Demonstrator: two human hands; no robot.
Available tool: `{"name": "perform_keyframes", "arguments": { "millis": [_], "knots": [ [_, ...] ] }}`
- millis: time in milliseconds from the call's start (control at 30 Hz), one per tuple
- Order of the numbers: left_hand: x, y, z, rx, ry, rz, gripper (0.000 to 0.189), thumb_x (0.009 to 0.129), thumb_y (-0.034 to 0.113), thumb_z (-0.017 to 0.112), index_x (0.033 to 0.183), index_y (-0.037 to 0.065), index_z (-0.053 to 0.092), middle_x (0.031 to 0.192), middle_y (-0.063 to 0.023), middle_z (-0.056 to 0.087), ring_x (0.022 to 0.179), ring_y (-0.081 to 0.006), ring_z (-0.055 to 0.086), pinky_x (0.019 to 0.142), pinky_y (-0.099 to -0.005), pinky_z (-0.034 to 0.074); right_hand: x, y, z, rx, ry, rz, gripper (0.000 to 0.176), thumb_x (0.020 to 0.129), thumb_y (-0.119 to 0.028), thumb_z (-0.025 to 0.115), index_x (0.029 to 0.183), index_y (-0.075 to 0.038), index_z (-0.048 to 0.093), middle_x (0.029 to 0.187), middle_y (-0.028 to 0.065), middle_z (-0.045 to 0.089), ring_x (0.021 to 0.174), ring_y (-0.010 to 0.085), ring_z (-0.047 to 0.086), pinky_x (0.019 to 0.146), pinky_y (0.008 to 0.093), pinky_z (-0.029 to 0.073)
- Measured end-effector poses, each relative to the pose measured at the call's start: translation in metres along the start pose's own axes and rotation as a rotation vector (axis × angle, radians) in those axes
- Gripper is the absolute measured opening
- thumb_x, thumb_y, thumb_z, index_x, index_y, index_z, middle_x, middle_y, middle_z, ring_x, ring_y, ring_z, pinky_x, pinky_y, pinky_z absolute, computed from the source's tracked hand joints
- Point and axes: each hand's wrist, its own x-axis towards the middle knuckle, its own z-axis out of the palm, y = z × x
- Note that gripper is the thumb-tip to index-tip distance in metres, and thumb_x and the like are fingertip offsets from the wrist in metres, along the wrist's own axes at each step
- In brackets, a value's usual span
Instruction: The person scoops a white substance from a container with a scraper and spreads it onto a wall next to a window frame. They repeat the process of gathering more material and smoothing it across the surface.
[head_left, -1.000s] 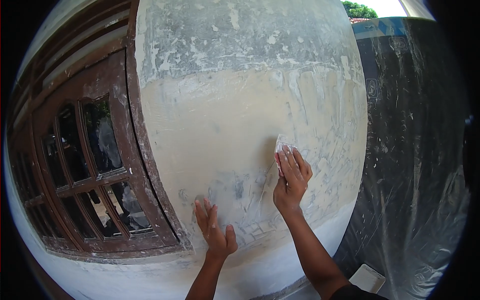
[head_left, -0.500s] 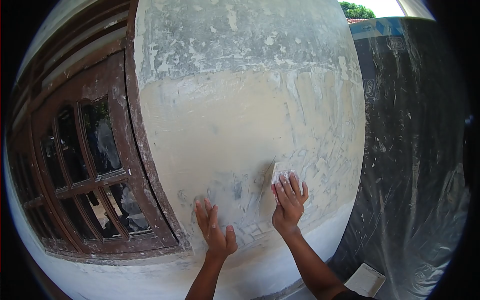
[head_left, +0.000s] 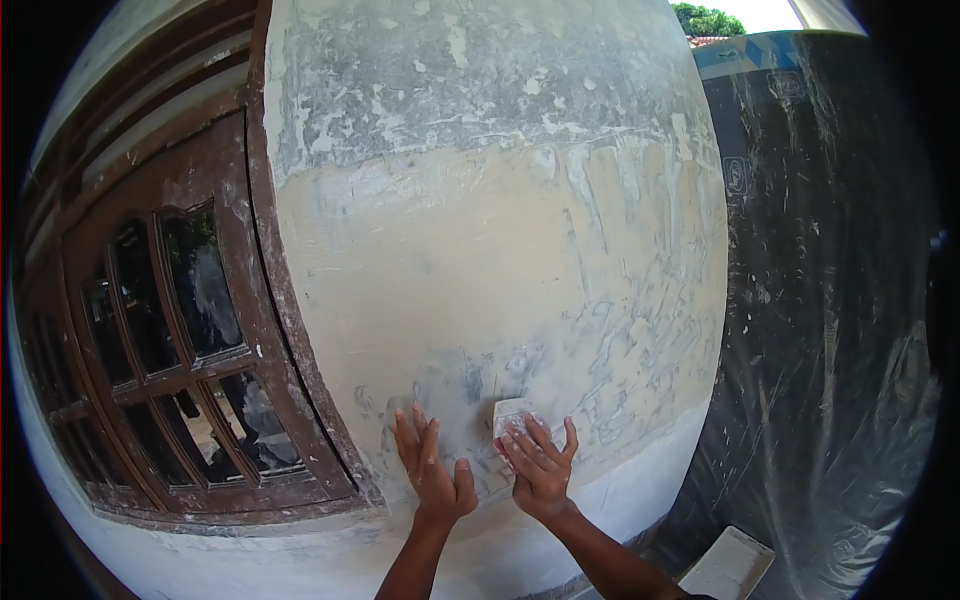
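Note:
My right hand [head_left: 540, 470] grips a small flat putty scraper [head_left: 512, 408], smeared white with a little red at its side. The scraper's blade lies against the wall [head_left: 450, 250], low on the beige putty coat. Its lower part is hidden under my fingers. To the left, my left hand [head_left: 433, 470] has its fingers stretched out and thumb apart, with nothing in it. It is at the wall's surface; whether the fingertips touch cannot be made out. Grey patches and streaks show through the putty around both hands.
A brown wooden window [head_left: 200, 330] with glass panes borders the wall on the left. Dark plastic sheeting [head_left: 820, 300] hangs on the right. Below it, at lower right, sits a whitish rectangular tray [head_left: 730, 565]. The wall's lower band [head_left: 640, 480] is white.
My right hand has moved down and left along the wall with the scraper, closer to my left hand. The left hand has stayed almost in place.

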Motion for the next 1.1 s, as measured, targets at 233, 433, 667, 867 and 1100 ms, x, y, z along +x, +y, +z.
{"name": "perform_keyframes", "arguments": {
  "millis": [233, 433, 667, 867, 1100],
  "knots": [
    [0.002, -0.001, -0.003, 0.014, 0.023, -0.025, 0.062, 0.098, 0.021, 0.046, 0.152, -0.006, 0.030, 0.161, -0.0419, 0.011, 0.150, -0.0559, 0.020, 0.121, -0.0633, 0.014, 0.147, 0.074, -0.012, -0.188, 0.306, 0.007, 0.056, 0.082, 0.009, 0.057, 0.132, -0.014, 0.070, 0.138, 0.0076, 0.067, 0.139, 0.0300, 0.053, 0.116, 0.0478, 0.022],
    [0.002, 0.003, -0.001, -0.016, 0.055, -0.019, 0.062, 0.095, 0.020, 0.048, 0.149, -0.006, 0.034, 0.156, -0.0385, 0.033, 0.150, -0.0574, 0.018, 0.118, -0.0701, 0.010, 0.031, 0.045, 0.023, -0.063, 0.055, -0.027, 0.051, 0.077, 0.006, 0.063, 0.122, -0.015, 0.074, 0.135, 0.0058, 0.068, 0.138, 0.0307, 0.054, 0.117, 0.0568, 0.020],
    [-0.005, -0.001, 0.004, 0.006, 0.012, -0.041, 0.063, 0.094, 0.021, 0.049, 0.149, -0.006, 0.034, 0.156, -0.0371, 0.034, 0.150, -0.0581, 0.018, 0.118, -0.0704, 0.010, 0.040, 0.022, -0.021, -0.020, 0.141, -0.080, 0.041, 0.082, 0.003, 0.064, 0.115, -0.017, 0.078, 0.121, 0.0014, 0.075, 0.124, 0.0258, 0.063, 0.112, 0.0477, 0.026],
    [-0.012, 0.016, 0.020, -0.090, 0.020, -0.082, 0.063, 0.093, 0.020, 0.049, 0.149, -0.007, 0.034, 0.156, -0.0376, 0.035, 0.150, -0.0581, 0.018, 0.118, -0.0703, 0.010, 0.164, 0.090, -0.014, -0.217, 0.295, -0.110, 0.053, 0.079, 0.007, 0.062, 0.125, -0.015, 0.074, 0.129, 0.0036, 0.071, 0.129, 0.0274, 0.059, 0.110, 0.0453, 0.028],
    [-0.046, 0.032, 0.029, -0.084, -0.015, -0.145, 0.060, 0.096, 0.021, 0.047, 0.146, -0.009, 0.035, 0.155, -0.0396, 0.035, 0.149, -0.0585, 0.018, 0.118, -0.0700, 0.011, -0.024, 0.049, -0.001, -0.030, -0.207, -0.123, 0.053, 0.079, 0.000, 0.068, 0.123, -0.028, 0.075, 0.133, -0.0029, 0.069, 0.134, 0.0225, 0.056, 0.115, 0.0509, 0.024]
  ]
}}
